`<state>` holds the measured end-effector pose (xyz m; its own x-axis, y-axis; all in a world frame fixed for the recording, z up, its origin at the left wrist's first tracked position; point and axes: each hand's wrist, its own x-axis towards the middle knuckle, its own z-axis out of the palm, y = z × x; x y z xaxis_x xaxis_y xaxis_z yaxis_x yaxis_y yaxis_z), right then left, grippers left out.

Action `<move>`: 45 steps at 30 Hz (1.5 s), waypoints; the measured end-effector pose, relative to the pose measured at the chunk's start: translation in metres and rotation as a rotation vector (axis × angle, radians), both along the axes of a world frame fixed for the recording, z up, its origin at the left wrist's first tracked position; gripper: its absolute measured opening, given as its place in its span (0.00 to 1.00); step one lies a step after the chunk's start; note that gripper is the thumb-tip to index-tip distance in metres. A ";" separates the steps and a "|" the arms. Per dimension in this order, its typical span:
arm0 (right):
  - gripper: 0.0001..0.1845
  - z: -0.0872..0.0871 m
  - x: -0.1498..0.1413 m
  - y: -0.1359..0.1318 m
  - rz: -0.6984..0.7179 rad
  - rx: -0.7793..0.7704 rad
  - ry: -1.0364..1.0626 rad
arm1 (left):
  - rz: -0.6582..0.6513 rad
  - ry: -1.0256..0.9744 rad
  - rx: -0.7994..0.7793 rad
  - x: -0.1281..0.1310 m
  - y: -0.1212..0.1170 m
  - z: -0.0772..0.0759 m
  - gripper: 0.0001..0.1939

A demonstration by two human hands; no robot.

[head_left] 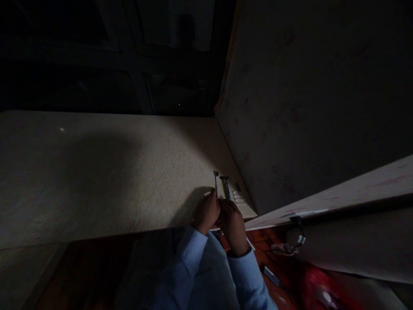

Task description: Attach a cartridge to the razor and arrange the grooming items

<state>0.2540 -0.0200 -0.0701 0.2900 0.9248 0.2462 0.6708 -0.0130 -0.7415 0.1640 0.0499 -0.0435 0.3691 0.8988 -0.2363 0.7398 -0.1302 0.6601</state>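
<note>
Both of my hands are together at the front edge of a pale marbled ledge, near its right end. My left hand (pixel 206 212) is closed around the lower part of a slim white toothbrush (pixel 217 187), whose dark head points away from me. Against it, my right hand (pixel 232 224) is closed with bent fingers; what they grip is hidden in the dim light. Just beyond my right hand lies a dark-headed razor (pixel 226 187), its handle end partly covered. Right of the razor are several small clear packets (pixel 238 197) and a small dark piece (pixel 238 187).
The pale ledge (pixel 97 193) stretches left under a dark window (pixel 174 86). A patterned wall (pixel 290 129) rises at the right. Below on the reddish floor (pixel 261 234) are a dark cable (pixel 300 234), a small oblong box (pixel 272 276) and a red bag (pixel 319 286).
</note>
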 end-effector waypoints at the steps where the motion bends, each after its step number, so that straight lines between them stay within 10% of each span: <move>1: 0.20 0.000 0.000 -0.001 -0.001 0.005 -0.001 | 0.002 0.004 0.001 0.001 0.000 0.000 0.20; 15: 0.15 0.013 -0.012 -0.022 -0.008 0.104 0.089 | 0.118 -0.223 0.068 -0.019 0.000 -0.012 0.23; 23: 0.14 0.026 -0.059 0.013 0.241 0.090 0.301 | 0.372 -0.307 0.271 -0.121 0.025 -0.024 0.19; 29: 0.17 0.004 -0.094 0.054 0.311 0.062 0.412 | 0.564 -0.517 0.345 -0.188 0.031 -0.040 0.17; 45: 0.16 -0.015 -0.105 0.046 0.360 0.143 0.033 | 0.650 -0.973 0.245 -0.193 0.020 -0.041 0.16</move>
